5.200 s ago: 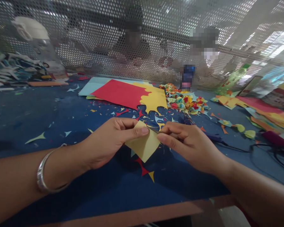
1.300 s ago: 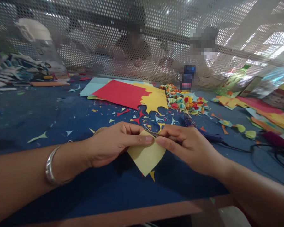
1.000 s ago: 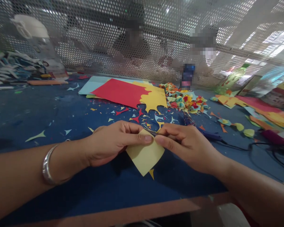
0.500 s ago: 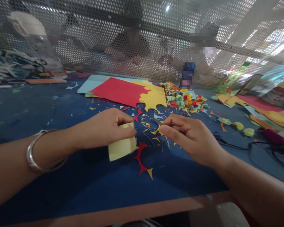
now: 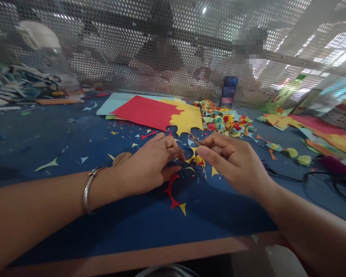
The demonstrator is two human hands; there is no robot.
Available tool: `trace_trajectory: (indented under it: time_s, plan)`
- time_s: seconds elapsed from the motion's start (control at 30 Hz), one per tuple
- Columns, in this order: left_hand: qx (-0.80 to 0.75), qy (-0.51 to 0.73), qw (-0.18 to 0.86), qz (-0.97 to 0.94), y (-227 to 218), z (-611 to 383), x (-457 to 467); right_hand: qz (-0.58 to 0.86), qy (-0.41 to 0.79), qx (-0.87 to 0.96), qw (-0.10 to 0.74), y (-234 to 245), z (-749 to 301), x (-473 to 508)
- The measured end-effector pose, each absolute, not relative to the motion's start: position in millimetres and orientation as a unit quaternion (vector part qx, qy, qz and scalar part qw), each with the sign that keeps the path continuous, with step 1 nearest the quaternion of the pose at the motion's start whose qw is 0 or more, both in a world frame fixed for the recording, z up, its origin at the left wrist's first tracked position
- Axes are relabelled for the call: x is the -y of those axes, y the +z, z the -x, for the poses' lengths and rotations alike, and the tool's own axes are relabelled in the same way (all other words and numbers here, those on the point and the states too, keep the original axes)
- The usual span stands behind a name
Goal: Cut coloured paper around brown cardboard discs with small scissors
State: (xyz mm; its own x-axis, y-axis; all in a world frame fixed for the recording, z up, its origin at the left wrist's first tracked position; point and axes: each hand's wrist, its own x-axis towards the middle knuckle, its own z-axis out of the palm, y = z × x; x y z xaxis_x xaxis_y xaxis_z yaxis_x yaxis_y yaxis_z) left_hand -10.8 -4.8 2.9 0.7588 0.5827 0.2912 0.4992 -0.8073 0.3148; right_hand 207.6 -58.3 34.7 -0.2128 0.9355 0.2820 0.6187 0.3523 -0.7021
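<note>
My left hand [image 5: 155,163] hovers low over the table's middle, its thumb and fingertips apart. I make out nothing between them. A curved red paper scrap [image 5: 170,192] lies just below its fingertips, touching or close to a small yellow scrap [image 5: 183,209]. My right hand [image 5: 229,159] pinches thin metal tweezers [image 5: 195,139], whose tips point up and left. Under the tweezers lie yellow and red paper bits [image 5: 200,161]. Behind my left wrist a round brown wooden piece [image 5: 122,158] shows in part.
Red paper [image 5: 147,111] and yellow paper [image 5: 188,117] sheets lie at the back, beside a pile of small folded paper pieces [image 5: 227,123]. A bottle [image 5: 57,65] stands at left. Cables [image 5: 294,180] run at right. People sit behind a perforated screen [image 5: 112,50].
My left hand has let go of the pale yellow paper, which no longer shows, and has shifted right and slightly down. My right hand has hardly moved and keeps the tweezers.
</note>
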Motion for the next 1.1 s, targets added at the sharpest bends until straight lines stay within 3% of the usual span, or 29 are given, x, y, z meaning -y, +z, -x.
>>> trace_trajectory:
  time_s: [0.3,0.5,0.6,0.8,0.93,1.1]
  plan:
    - [-0.280,0.162,0.112,-0.940,1,1,-3,0.529,0.203,0.757,0.326,33,-208,59]
    - [-0.456,0.293,0.230,-0.809,23,26,-14,0.535,0.159,0.776,0.294,36,-209,59]
    - [-0.472,0.358,0.294,-0.750,26,33,-16,0.546,0.145,0.784,0.258,35,-209,59]
    - [-0.364,0.220,0.250,-0.870,14,16,1,0.559,0.123,0.782,0.247,35,-208,57]
    - [-0.318,0.177,0.173,-0.915,7,4,7,0.556,0.118,0.779,0.264,36,-209,57]
    - [-0.303,0.144,0.169,-0.927,6,1,2,0.556,0.119,0.780,0.262,36,-210,59]
